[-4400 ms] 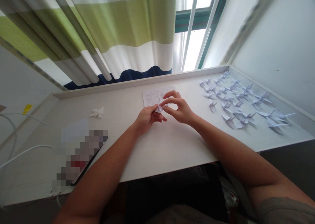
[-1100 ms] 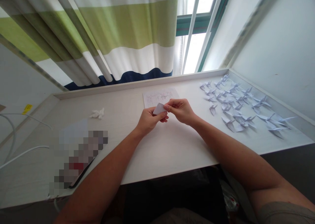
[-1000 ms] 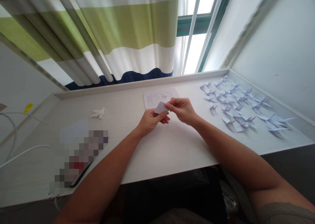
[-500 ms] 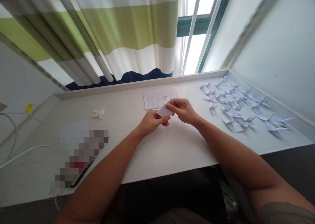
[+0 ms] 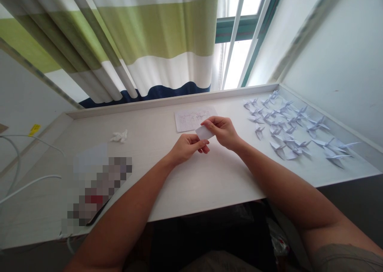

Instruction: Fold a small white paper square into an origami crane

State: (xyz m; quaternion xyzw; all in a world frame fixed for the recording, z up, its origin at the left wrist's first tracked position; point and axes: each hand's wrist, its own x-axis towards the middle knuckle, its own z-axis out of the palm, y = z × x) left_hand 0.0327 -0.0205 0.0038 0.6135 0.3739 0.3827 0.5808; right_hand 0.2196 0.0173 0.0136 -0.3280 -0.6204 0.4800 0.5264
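Observation:
My left hand [image 5: 186, 148] and my right hand [image 5: 223, 131] together pinch a small folded piece of white paper [image 5: 204, 133] just above the white desk [image 5: 191, 176]. The right hand's fingers grip its upper right edge, the left hand's thumb and fingers its lower left edge. A printed sheet [image 5: 191, 119] lies flat on the desk just behind the hands. Several folded pale paper cranes [image 5: 287, 126] stand in rows at the right of the desk.
A crumpled bit of white paper [image 5: 119, 136] lies at the desk's left middle. A blurred-out patch [image 5: 95, 188] covers things at the front left, with white cables [image 5: 26, 184] beside it. A striped curtain [image 5: 134, 44] and a window [image 5: 239, 36] stand behind.
The folded paper has turned from a pointed shape into a flat small rectangle held between both hands, and the hands have shifted slightly to the right.

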